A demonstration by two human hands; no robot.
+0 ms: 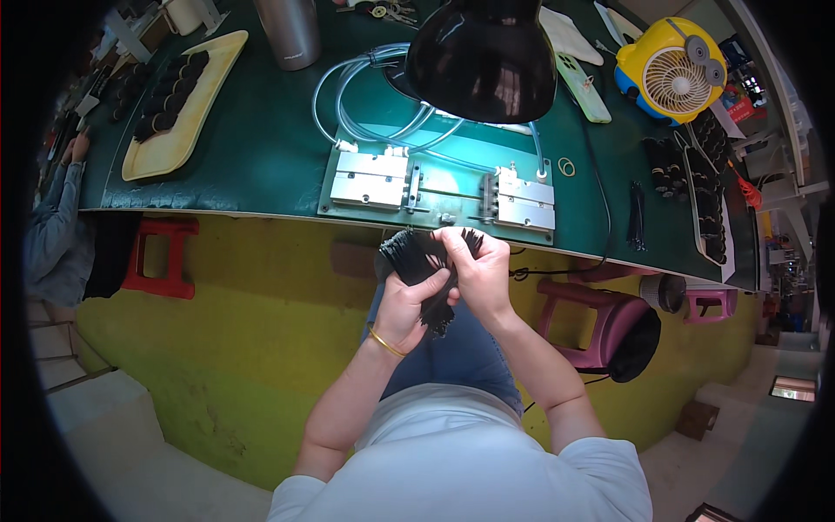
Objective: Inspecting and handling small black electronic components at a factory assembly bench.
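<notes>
My left hand (410, 306) is closed round a bundle of thin black strips (407, 252), perhaps short cables, held above my lap at the table's front edge. The ends fan out past the thumb at the top and hang below the palm. My right hand (477, 268) pinches part of the same bundle from the right, its thumb and forefinger at the upper ends. Just beyond my hands, a metal fixture with a left block (369, 178) and a right block (524, 200) sits on a base plate.
A black lamp shade (483, 65) hangs over the fixture, with clear tubing (326, 100) coiled behind. A yellow tray (184, 143) of black bundles lies left, near another person's sleeve (61, 204). A yellow fan (674, 74), black strips (637, 217) and a pink stool (578, 326) are right.
</notes>
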